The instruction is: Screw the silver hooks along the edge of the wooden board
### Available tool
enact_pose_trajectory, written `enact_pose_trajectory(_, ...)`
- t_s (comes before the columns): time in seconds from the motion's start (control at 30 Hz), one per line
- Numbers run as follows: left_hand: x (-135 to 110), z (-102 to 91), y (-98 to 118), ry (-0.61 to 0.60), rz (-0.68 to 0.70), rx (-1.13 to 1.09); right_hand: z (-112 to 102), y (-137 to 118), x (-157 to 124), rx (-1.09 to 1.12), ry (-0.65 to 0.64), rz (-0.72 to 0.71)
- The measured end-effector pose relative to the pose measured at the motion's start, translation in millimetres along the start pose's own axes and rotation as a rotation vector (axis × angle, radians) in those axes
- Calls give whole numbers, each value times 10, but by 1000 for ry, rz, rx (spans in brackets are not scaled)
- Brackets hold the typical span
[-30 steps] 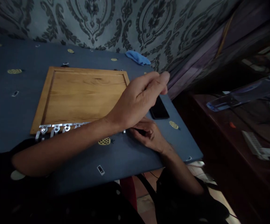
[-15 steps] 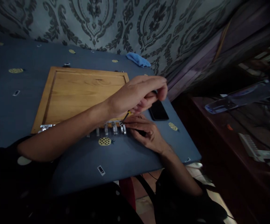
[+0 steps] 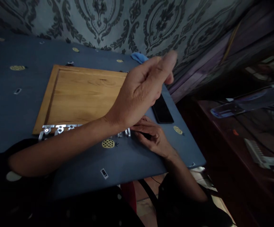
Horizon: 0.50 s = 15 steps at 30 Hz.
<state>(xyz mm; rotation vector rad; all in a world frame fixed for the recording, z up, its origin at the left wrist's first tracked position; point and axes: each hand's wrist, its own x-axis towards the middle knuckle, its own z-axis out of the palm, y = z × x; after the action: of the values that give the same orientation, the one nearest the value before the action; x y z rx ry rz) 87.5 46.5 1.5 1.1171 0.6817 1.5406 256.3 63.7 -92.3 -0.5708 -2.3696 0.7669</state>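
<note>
A framed wooden board (image 3: 87,94) lies on the blue tablecloth, and a metal hook rail (image 3: 62,127) runs along its near edge. My left hand (image 3: 143,86) is raised over the board's right side, its fingers closed. The screwdriver it grips is hidden behind the hand now; its shaft showed half a second ago. My left forearm covers the rail's middle. Low at the right end of the rail rests my right hand (image 3: 153,135), fingers closed and pointing left, fingertips against the rail's end. Exactly how they grip it is partly hidden.
A black phone (image 3: 163,112) lies right of the board. Behind my left hand, a blue cloth (image 3: 139,57) rests by the patterned wall. Beyond the table's right edge stands a dark red surface (image 3: 224,135) with cables and a clear plastic item (image 3: 224,110).
My left hand has risen and turned, its back now covering the screwdriver tip and the rail's right part. My right hand stays at the rail's end. The view has shifted slightly.
</note>
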Motion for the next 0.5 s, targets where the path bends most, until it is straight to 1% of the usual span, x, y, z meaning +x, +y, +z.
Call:
enact_pose_trajectory(0.17, -20, -23, -110, -25, -15, 28, -1, -2, -2, -10, -7, 9)
enact_pose_trajectory(0.5, -34, -35, -164, -51, -41, 87, -4, 0, -2, -15, 7, -14)
